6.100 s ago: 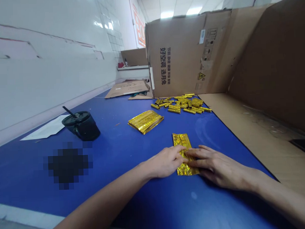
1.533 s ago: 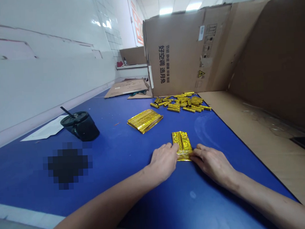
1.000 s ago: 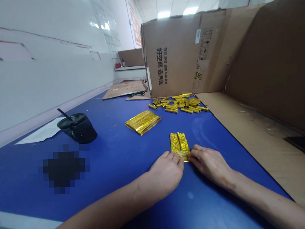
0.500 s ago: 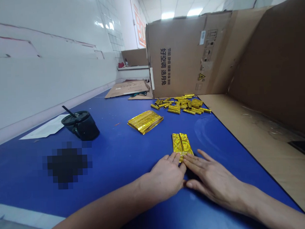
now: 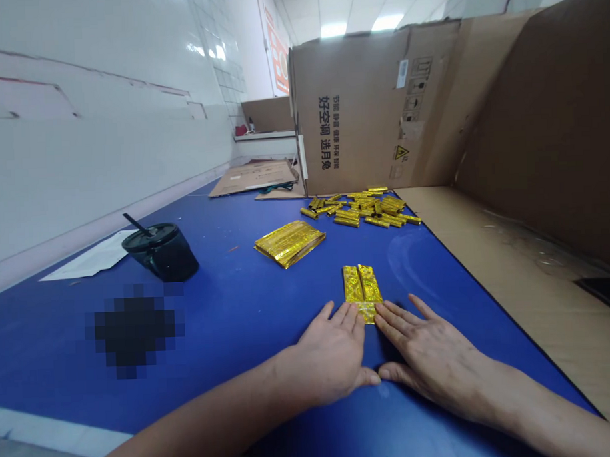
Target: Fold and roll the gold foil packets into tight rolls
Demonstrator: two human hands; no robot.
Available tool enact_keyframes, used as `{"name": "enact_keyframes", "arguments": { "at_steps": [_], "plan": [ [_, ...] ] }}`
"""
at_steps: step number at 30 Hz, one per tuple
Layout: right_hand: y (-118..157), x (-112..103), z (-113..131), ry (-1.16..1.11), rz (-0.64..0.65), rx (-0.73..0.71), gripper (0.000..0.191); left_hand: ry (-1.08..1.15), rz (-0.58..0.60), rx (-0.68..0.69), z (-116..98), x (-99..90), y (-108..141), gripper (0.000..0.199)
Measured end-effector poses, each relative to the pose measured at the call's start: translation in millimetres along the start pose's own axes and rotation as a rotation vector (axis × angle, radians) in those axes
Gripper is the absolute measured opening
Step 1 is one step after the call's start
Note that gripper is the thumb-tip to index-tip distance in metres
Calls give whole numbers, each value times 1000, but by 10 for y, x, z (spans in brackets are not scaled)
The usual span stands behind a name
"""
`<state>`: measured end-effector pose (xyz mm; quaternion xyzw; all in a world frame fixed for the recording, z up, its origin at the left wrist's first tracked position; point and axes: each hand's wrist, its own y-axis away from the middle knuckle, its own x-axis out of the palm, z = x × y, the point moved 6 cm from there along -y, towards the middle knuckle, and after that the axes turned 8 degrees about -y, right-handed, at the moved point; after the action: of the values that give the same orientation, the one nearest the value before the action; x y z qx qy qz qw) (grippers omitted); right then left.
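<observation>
- Folded gold foil [image 5: 362,284] lies flat on the blue table [image 5: 228,331], its near end under the fingertips, a slit running between its two long flaps.
- Far left, a white sheet of paper [image 5: 86,258]; below it, a pixelated dark patch [image 5: 133,331], its nature hard to make out.
- A dark lidded mug [image 5: 168,254] stands just beside the paper.
- A flat gold stack [image 5: 289,243] lies near the foil.
- The left hand [image 5: 330,357] is spread flat, fingertips on the foil's near left corner.
- Gold tubes [image 5: 347,214] lie heaped before a cardboard box [image 5: 368,119].
- The right hand [image 5: 434,350] is likewise flat, fingertips at the near right corner.
</observation>
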<state>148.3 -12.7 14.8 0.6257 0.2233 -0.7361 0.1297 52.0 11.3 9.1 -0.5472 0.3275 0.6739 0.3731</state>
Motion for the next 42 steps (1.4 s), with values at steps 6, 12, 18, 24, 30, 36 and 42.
{"name": "enact_keyframes", "arguments": {
  "at_steps": [6, 12, 18, 24, 30, 36, 42],
  "plan": [
    [12, 33, 21, -59, 43, -64, 66, 32, 63, -77, 254, 52, -50, 79],
    [49, 55, 139, -117, 94, -119, 74, 75, 55, -78, 447, 110, -100, 80],
    [17, 55, 145, -118, 129, -111, 73, 33, 25, -81, 420, 132, -99, 79],
    [-38, -16, 36, -167, 154, -95, 60, -70, -66, -6, 156, 72, -59, 64],
    [-103, -115, -194, -124, 140, -1, 37, -80, -105, -28, -12, -22, -37, 68],
    [-101, -75, -166, -137, 53, -8, 49, -56, -119, -29, -49, -75, -36, 67],
    [-77, 48, -78, -210, 151, -66, 70, 0, -110, -52, -23, -63, -49, 70]
  ]
}}
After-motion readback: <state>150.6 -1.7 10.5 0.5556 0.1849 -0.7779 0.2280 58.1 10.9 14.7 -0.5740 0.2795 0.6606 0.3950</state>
